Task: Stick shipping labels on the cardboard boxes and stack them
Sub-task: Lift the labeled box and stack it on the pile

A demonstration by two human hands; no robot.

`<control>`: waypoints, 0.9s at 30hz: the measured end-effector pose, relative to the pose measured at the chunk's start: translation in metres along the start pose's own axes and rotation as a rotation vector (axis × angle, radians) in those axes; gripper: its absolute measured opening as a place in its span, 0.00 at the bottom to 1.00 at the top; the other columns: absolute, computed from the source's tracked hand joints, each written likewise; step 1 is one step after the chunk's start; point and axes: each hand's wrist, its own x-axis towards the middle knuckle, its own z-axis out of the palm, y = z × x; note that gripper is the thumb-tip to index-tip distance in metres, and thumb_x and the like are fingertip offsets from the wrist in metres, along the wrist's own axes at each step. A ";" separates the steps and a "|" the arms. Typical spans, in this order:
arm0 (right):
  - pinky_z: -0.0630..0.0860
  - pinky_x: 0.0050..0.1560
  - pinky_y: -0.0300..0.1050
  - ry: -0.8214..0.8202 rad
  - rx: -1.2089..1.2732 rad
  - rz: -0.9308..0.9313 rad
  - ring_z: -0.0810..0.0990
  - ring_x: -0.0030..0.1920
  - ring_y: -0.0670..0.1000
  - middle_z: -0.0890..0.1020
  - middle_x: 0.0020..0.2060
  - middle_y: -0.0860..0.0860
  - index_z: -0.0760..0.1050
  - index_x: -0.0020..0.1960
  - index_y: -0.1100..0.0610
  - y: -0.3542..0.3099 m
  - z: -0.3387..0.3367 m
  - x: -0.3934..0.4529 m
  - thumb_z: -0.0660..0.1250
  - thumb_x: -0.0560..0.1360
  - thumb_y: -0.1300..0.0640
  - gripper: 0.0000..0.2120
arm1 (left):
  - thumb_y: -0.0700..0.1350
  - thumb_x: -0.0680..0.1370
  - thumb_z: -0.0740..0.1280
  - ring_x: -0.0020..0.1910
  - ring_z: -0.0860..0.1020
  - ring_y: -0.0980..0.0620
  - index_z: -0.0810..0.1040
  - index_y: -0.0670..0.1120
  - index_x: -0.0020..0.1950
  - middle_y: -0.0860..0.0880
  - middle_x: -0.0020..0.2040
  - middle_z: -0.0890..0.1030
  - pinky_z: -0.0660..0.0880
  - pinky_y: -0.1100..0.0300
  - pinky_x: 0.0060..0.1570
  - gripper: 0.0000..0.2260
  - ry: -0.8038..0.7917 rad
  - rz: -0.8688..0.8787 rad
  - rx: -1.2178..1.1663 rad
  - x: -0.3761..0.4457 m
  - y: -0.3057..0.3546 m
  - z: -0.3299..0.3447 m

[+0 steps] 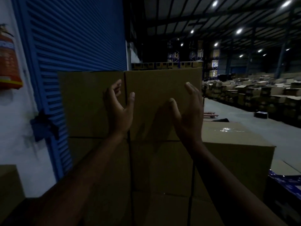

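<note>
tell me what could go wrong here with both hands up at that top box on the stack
1. Both the left hand and the right hand are open and grip nothing, so the top box, if not fully seated, might slide off the stack.
2. No shipping label shows on its facing side; it may be going up unlabelled.
3. The light is dim, so a misaligned edge over the lower boxes could go unnoticed.

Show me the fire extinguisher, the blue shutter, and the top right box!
fire extinguisher [8, 62]: head view, red body.
blue shutter [73, 38]: head view, ribbed slats.
top right box [162, 82]: head view, front face.
</note>
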 end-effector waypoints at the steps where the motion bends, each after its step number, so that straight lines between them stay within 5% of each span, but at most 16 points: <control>1: 0.60 0.70 0.33 -0.027 0.007 -0.007 0.65 0.72 0.46 0.69 0.71 0.53 0.64 0.73 0.58 -0.008 0.005 -0.012 0.68 0.76 0.50 0.29 | 0.49 0.79 0.69 0.65 0.72 0.53 0.69 0.45 0.71 0.51 0.66 0.72 0.71 0.60 0.64 0.23 -0.018 -0.015 0.002 -0.009 0.000 -0.008; 8: 0.71 0.65 0.52 -0.266 0.190 0.018 0.70 0.69 0.49 0.73 0.67 0.52 0.69 0.69 0.59 -0.057 0.054 -0.102 0.69 0.76 0.53 0.25 | 0.55 0.78 0.68 0.67 0.72 0.55 0.68 0.54 0.72 0.54 0.70 0.71 0.70 0.68 0.62 0.24 -0.127 -0.212 0.077 -0.095 0.006 -0.096; 15: 0.73 0.63 0.54 -0.514 0.354 0.095 0.72 0.66 0.47 0.74 0.65 0.48 0.69 0.69 0.54 -0.104 0.124 -0.198 0.69 0.76 0.53 0.23 | 0.51 0.78 0.70 0.65 0.75 0.55 0.71 0.57 0.67 0.60 0.66 0.74 0.75 0.54 0.61 0.19 -0.059 -0.389 0.289 -0.171 -0.025 -0.228; 19: 0.73 0.62 0.54 -0.709 0.410 0.173 0.72 0.65 0.47 0.74 0.64 0.48 0.68 0.70 0.51 -0.141 0.170 -0.254 0.67 0.76 0.50 0.23 | 0.56 0.76 0.70 0.65 0.75 0.58 0.71 0.60 0.65 0.60 0.65 0.76 0.73 0.58 0.65 0.19 0.041 -0.557 0.384 -0.194 -0.048 -0.311; 24: 0.72 0.66 0.48 -0.987 0.388 0.260 0.70 0.65 0.43 0.71 0.68 0.45 0.65 0.71 0.48 -0.201 0.234 -0.312 0.67 0.76 0.49 0.25 | 0.50 0.77 0.72 0.63 0.73 0.63 0.68 0.69 0.61 0.61 0.66 0.74 0.71 0.60 0.62 0.21 0.059 -0.756 0.511 -0.197 -0.087 -0.411; 27: 0.69 0.64 0.42 -1.057 0.390 0.271 0.71 0.62 0.42 0.73 0.65 0.45 0.67 0.69 0.48 -0.240 0.280 -0.345 0.67 0.76 0.48 0.23 | 0.50 0.77 0.71 0.65 0.73 0.58 0.67 0.65 0.64 0.59 0.67 0.73 0.69 0.58 0.63 0.21 0.074 -0.826 0.537 -0.185 -0.117 -0.464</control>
